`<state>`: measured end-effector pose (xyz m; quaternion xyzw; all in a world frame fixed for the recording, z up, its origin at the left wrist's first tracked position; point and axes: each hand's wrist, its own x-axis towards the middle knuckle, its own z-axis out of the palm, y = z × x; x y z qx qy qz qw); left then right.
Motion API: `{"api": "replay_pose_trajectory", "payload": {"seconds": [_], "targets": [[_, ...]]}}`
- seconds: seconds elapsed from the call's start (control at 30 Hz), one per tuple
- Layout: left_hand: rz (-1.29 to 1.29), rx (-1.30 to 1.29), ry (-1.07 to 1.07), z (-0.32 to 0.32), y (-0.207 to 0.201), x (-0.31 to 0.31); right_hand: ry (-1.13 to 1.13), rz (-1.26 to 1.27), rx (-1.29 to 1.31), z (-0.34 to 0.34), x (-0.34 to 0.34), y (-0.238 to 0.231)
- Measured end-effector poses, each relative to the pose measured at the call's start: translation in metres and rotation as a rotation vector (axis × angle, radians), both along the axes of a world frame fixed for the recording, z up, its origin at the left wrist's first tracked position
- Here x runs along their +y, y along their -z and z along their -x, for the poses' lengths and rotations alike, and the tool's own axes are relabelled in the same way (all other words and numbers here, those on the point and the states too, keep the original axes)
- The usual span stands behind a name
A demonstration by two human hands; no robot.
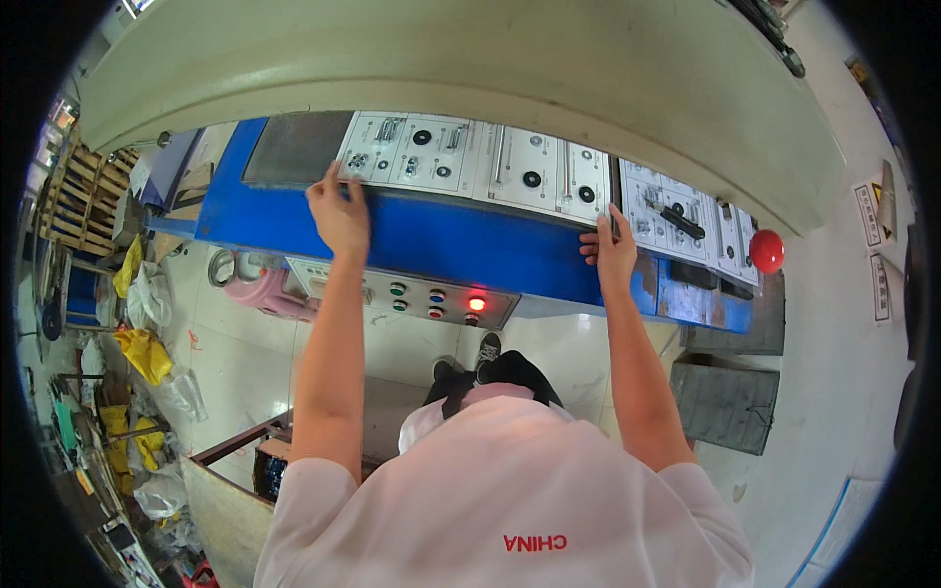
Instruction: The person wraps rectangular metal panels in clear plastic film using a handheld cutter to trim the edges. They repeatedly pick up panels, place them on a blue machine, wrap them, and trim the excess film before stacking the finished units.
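Left hand (pixel 339 218): one; fingers bent at the near left corner of the white hardware sheet (pixel 479 169); grip cannot be told.
Right hand (pixel 615 257): one; fingers parted at the near right corner; grip likewise unclear.
Sheet position: between both hands, on one blue table (pixel 470 231).
Larger black rings (pixel 531 179): four.
Panel buttons (pixel 436 296): six, one glowing red.

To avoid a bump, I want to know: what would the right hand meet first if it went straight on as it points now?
The right hand would probably meet the middle white panel first, at its near right corner; it may touch it already, as depth there is unclear.
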<state>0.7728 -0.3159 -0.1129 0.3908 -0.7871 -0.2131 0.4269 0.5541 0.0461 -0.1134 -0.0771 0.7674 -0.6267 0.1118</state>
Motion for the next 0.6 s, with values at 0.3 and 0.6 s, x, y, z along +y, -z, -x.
{"api": "replay_pose_trajectory", "payload": {"seconds": [0.3, 0.6], "targets": [[0.324, -0.302, 0.453, 0.061, 0.024, 0.127, 0.03, -0.075, 0.033, -0.002, -0.005, -0.003], [-0.021, -0.087, 0.422, -0.074, 0.062, 0.182, 0.051, -0.081, 0.129, -0.009, -0.007, 0.002]]}}
